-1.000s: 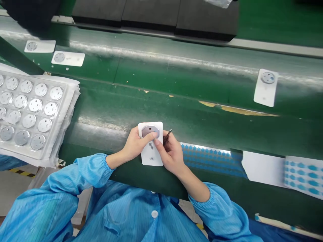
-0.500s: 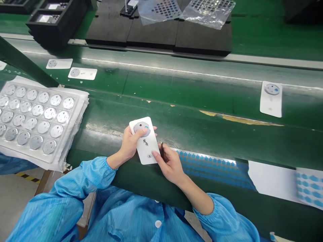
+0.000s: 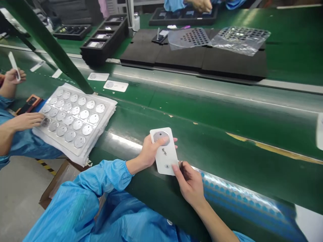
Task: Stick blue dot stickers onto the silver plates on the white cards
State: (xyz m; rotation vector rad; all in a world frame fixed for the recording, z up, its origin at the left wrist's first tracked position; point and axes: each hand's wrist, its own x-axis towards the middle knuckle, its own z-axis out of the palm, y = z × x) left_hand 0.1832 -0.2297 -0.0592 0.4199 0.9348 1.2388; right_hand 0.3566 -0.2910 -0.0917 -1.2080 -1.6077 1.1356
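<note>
The right hand (image 3: 191,182) pinches the near right corner of the white panel (image 3: 168,160), held between both hands, long axis running near to far. The left hand (image 3: 148,153) grips its left side farther off, thumb over the grey disc (image 3: 157,135).

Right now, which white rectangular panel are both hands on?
The panel front centre: left hand on its grey disc, right hand at its lower-right corner; those on the green surface lie untouched.
</note>
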